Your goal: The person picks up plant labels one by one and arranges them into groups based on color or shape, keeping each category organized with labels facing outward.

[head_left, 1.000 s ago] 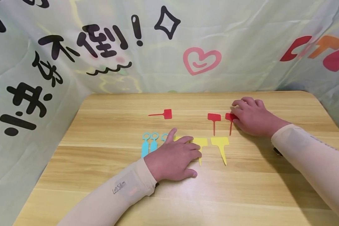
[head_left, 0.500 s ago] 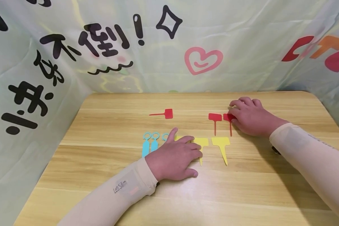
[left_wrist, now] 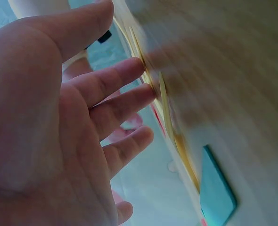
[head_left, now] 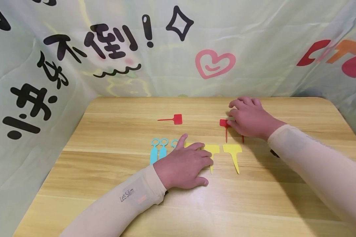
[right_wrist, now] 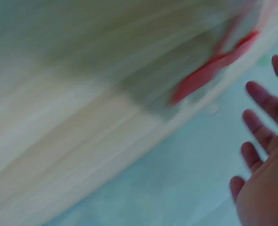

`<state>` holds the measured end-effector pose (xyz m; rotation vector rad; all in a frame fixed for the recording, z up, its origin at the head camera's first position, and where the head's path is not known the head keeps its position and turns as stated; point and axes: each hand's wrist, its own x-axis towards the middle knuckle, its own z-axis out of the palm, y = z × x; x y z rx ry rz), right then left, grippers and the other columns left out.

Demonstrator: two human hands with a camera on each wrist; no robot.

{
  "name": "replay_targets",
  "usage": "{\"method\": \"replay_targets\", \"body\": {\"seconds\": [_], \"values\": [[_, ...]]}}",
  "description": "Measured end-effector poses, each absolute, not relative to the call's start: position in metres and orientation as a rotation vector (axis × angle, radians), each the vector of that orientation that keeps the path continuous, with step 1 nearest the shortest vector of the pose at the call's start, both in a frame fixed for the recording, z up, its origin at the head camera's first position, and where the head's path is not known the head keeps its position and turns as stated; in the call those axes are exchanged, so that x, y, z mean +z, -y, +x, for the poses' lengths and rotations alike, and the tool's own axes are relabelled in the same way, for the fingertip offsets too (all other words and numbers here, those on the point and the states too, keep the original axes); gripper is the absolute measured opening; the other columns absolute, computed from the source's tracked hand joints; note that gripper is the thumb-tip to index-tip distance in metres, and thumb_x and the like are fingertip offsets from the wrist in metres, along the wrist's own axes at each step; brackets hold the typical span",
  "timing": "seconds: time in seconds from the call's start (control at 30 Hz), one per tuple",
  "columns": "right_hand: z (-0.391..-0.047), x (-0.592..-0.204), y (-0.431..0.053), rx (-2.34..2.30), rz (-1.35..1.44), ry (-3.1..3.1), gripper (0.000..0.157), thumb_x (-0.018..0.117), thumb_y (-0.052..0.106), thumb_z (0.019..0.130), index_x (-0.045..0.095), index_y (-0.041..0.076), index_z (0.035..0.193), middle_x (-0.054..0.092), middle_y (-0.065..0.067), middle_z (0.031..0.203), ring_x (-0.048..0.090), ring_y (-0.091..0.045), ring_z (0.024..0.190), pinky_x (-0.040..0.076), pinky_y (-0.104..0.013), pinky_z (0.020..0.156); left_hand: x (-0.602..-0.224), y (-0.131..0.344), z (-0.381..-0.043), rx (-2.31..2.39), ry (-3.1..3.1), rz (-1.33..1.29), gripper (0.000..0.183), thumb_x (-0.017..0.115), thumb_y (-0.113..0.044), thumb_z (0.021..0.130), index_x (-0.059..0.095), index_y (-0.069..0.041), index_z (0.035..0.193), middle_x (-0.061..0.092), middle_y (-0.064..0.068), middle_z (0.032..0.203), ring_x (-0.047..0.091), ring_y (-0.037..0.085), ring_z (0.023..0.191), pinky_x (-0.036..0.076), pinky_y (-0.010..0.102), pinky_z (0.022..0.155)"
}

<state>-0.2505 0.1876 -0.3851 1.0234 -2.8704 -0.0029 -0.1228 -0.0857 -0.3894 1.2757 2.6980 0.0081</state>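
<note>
My left hand [head_left: 182, 166] lies with fingers spread over the row's middle, fingertips at a yellow T-shaped plant label [head_left: 214, 148]. Another yellow label [head_left: 232, 149] is to its right; a third is mostly covered. In the left wrist view its fingers are straight, near a yellow label [left_wrist: 166, 106] and a blue tag [left_wrist: 216, 190]. My right hand [head_left: 250, 117] hovers behind them, fingers relaxed, overlapping a red T-shaped label [head_left: 222, 123] and hiding most of another, whose stem tip shows. In the right wrist view a red label [right_wrist: 200, 82] lies on the table apart from the fingers.
A red label [head_left: 178, 119] lies sideways farther back. Blue ring-topped tags [head_left: 154, 154] stand in line left of the yellow ones, partly under my left hand. The wooden table [head_left: 121, 214] ends at a printed cloth backdrop [head_left: 166, 79].
My right hand has moved left from the rightmost red label, which shifted slightly left first, toward the neighbouring red label. My left hand has stayed in place.
</note>
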Motion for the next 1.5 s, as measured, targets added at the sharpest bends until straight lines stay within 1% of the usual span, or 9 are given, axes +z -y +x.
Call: {"method": "replay_targets", "body": {"seconds": [0.17, 0.33, 0.5, 0.7, 0.83, 0.97, 1.1, 1.33, 1.5], "values": [[-0.253, -0.377, -0.133, 0.080, 0.899, 3.003, 0.032, 0.064, 0.043, 0.096, 0.073, 0.016, 0.081, 0.059, -0.009, 0.127, 0.038, -0.037, 0.126, 0.028, -0.059, 0.093, -0.390, 0.087, -0.123, 0.012, -2.696, 1.270, 0.051, 0.066, -0.060, 0.091, 0.063, -0.034, 0.135, 0.055, -0.015, 0.145, 0.039, 0.023, 0.145, 0.010, 0.070, 0.115], [-0.252, -0.373, -0.073, 0.130, 0.798, 3.159, 0.044, 0.063, 0.055, 0.093, 0.066, 0.019, 0.068, 0.059, -0.007, 0.114, 0.038, -0.033, 0.115, 0.028, -0.054, 0.092, -0.391, 0.087, -0.122, 0.007, -2.697, 1.279, 0.051, 0.067, -0.061, 0.090, 0.064, -0.035, 0.133, 0.055, -0.016, 0.145, 0.040, 0.023, 0.145, 0.010, 0.072, 0.114], [-0.253, -0.378, -0.028, 0.148, 0.726, 3.235, 0.049, 0.063, 0.065, 0.088, 0.065, 0.020, 0.067, 0.054, -0.002, 0.091, 0.037, -0.028, 0.100, 0.027, -0.050, 0.086, -0.391, 0.087, -0.121, 0.000, -2.694, 1.285, 0.054, 0.067, -0.062, 0.090, 0.063, -0.035, 0.136, 0.056, -0.017, 0.143, 0.041, 0.021, 0.144, 0.012, 0.072, 0.113], [-0.259, -0.384, 0.001, 0.031, 0.668, 3.208, 0.047, 0.063, 0.068, 0.087, 0.064, 0.023, 0.072, 0.052, -0.001, 0.088, 0.035, -0.027, 0.098, 0.027, -0.049, 0.086, -0.390, 0.087, -0.120, -0.010, -2.703, 1.278, 0.054, 0.068, -0.062, 0.089, 0.063, -0.035, 0.135, 0.056, -0.018, 0.143, 0.038, 0.019, 0.145, 0.012, 0.071, 0.114], [-0.261, -0.384, 0.010, -0.017, 0.638, 3.205, 0.041, 0.063, 0.062, 0.091, 0.064, 0.022, 0.078, 0.053, -0.001, 0.086, 0.037, -0.029, 0.096, 0.027, -0.049, 0.084, -0.390, 0.087, -0.120, -0.013, -2.707, 1.277, 0.052, 0.068, -0.061, 0.089, 0.065, -0.034, 0.133, 0.056, -0.018, 0.142, 0.039, 0.020, 0.144, 0.013, 0.070, 0.114], [-0.262, -0.382, 0.014, 0.014, 0.595, 3.226, 0.025, 0.059, 0.038, 0.097, 0.062, 0.020, 0.080, 0.054, -0.002, 0.084, 0.037, -0.030, 0.092, 0.026, -0.047, 0.081, -0.390, 0.086, -0.121, -0.017, -2.704, 1.270, 0.051, 0.068, -0.061, 0.089, 0.065, -0.035, 0.132, 0.057, -0.018, 0.141, 0.040, 0.021, 0.144, 0.014, 0.070, 0.113], [-0.262, -0.381, 0.015, 0.026, 0.606, 3.230, 0.017, 0.051, 0.020, 0.094, 0.062, 0.019, 0.080, 0.054, -0.004, 0.083, 0.038, -0.031, 0.090, 0.027, -0.047, 0.079, -0.390, 0.087, -0.121, -0.021, -2.699, 1.254, 0.051, 0.068, -0.061, 0.089, 0.064, -0.035, 0.133, 0.057, -0.018, 0.142, 0.040, 0.021, 0.145, 0.015, 0.069, 0.113], [-0.266, -0.381, 0.009, 0.076, 0.642, 3.273, 0.013, 0.057, 0.025, 0.094, 0.062, 0.019, 0.083, 0.054, -0.004, 0.088, 0.036, -0.030, 0.094, 0.026, -0.046, 0.080, -0.390, 0.087, -0.122, -0.017, -2.699, 1.266, 0.052, 0.068, -0.061, 0.089, 0.064, -0.035, 0.134, 0.057, -0.017, 0.142, 0.040, 0.022, 0.144, 0.013, 0.068, 0.114], [-0.268, -0.378, -0.002, 0.009, 0.798, 3.246, 0.017, 0.053, 0.020, 0.095, 0.065, 0.018, 0.084, 0.050, -0.006, 0.093, 0.033, -0.030, 0.097, 0.027, -0.044, 0.080, -0.390, 0.086, -0.122, -0.017, -2.698, 1.274, 0.055, 0.068, -0.061, 0.089, 0.062, -0.034, 0.136, 0.056, -0.018, 0.142, 0.040, 0.019, 0.143, 0.012, 0.070, 0.114]]}}
